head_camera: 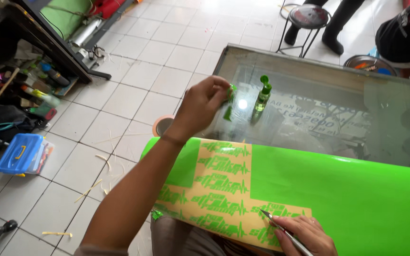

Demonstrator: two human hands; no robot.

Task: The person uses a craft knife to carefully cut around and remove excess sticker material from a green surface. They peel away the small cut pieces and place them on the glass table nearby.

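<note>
The left hand point(205, 102) pinches a green scrap point(230, 95). The right hand point(304, 234) grips a knife point(281, 230). Part of the sheet point(338, 194) is peeled bare; most is not.

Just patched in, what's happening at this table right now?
A person is working on a green vinyl sheet laid over a glass table. The right hand holds a thin craft knife against the cut green decals on the tan backing. The left hand is raised, pinching a small green scrap near a small green bottle.
</note>
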